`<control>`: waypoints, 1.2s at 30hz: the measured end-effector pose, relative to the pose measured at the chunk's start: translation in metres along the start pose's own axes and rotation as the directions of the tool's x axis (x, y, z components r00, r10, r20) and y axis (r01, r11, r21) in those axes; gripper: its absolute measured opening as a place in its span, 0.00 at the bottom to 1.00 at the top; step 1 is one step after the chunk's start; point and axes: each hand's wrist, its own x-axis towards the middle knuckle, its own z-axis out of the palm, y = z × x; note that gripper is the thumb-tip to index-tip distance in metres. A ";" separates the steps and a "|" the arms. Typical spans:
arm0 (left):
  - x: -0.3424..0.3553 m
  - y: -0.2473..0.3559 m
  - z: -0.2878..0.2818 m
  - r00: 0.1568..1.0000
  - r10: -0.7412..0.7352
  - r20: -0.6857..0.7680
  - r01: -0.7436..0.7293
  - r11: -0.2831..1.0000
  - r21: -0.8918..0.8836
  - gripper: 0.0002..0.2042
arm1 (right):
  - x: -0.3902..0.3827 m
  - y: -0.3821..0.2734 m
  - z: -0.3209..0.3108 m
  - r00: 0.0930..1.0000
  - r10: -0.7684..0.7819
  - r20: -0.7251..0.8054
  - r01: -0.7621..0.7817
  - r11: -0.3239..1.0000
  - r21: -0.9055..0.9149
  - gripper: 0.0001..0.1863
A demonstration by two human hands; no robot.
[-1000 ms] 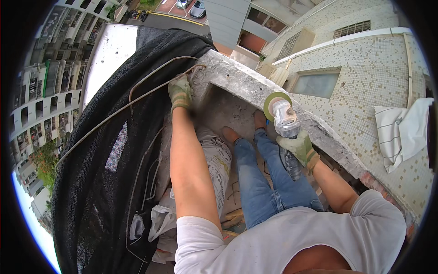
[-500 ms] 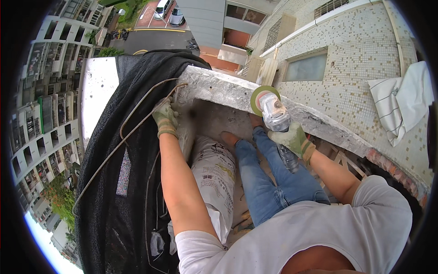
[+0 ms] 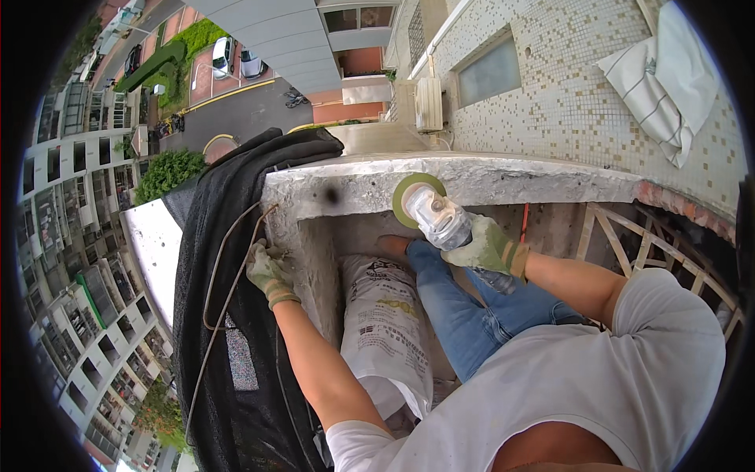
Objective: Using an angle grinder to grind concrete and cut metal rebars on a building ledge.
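Observation:
My right hand, in a green and white work glove, is closed round the body of an angle grinder. Its green disc overlaps the inner edge of the rough concrete parapet; I cannot tell whether they touch. My left hand, gloved alike, is beside the parapet's left corner. Its fingers curl at a thin rusty metal rod that lies over the black netting; the fingertips are partly hidden. Another bent rod runs close beside it.
A white printed sack stands by my legs. A metal lattice frame is at the right, below broken brick edging. A pale sheet hangs along the tiled wall. Beyond the parapet, parked cars show far below.
The view has turned, so the parapet now runs more level across it. My left hand appears lower beside the corner. The grinder remains in my right hand, its disc at the parapet edge.

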 end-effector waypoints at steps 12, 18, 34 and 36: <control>-0.005 0.005 0.016 0.992 -0.013 -0.128 0.009 1.000 -0.030 0.07 | 0.017 0.000 -0.012 0.995 -0.099 -0.014 0.099 0.995 0.032 0.35; -0.007 -0.005 0.005 0.998 0.024 -0.064 -0.026 0.999 -0.035 0.05 | 0.016 -0.004 -0.018 0.997 -0.057 -0.043 0.060 0.995 0.084 0.30; -0.019 -0.039 0.013 0.977 0.129 -0.172 -0.147 0.985 -0.096 0.09 | 0.021 -0.026 -0.013 0.995 -0.026 0.101 0.028 0.999 -0.020 0.17; -0.012 -0.035 0.014 0.908 0.346 -0.237 -0.285 0.924 0.256 0.10 | 0.020 -0.029 -0.007 0.988 -0.059 0.143 0.049 0.996 0.075 0.10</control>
